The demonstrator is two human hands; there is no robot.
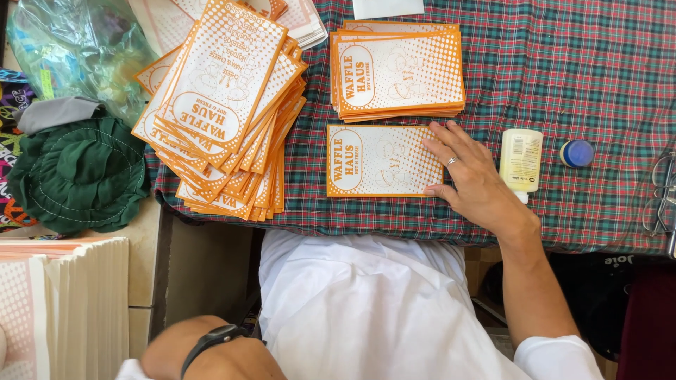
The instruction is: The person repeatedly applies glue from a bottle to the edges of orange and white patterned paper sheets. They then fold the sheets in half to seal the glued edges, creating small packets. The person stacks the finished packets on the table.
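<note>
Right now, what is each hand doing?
Right hand: open, flat on the single paper bag.
Left hand: out of view; only the forearm shows.

— Where's the camera sitting?

— On the person's head, looking almost straight down over the near edge of the tabletop [598,77] with the plaid cloth.

— Close in?

— Fairly near. The single orange-and-white paper bag [380,160] lies about mid-frame; the tabletop fills the upper half above it, and the person's own white-clad lap fills the space below it.

— Any second view?

— None, only this one. Left of that bag it catches a tiled ledge beside the tabletop.
</note>
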